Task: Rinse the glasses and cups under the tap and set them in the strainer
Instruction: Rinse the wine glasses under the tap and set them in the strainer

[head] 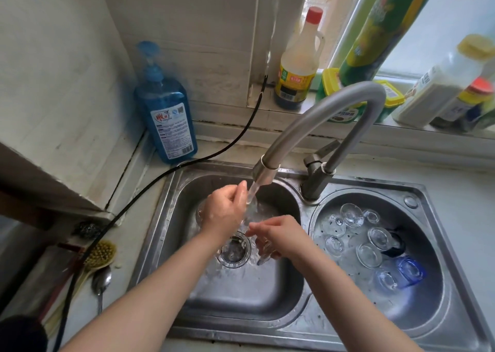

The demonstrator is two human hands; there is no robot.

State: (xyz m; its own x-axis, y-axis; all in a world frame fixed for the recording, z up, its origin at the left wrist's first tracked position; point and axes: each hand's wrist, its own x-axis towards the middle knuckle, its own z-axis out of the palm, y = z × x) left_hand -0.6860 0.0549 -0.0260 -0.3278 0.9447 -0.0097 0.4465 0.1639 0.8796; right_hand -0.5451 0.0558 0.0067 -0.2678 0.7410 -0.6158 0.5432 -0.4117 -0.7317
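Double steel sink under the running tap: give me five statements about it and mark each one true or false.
1. Water is running from the curved grey tap. True.
2. Both hands are in the round right basin. False: the left hand and the right hand are over the square left basin.
3. Several clear glasses sit upside down in the round right basin. True.
4. Every item in the right basin is clear. False: a blue glass cup sits there too.
5. The blue pump bottle of soap stands on the window sill. False: it stands on the counter in the left corner.
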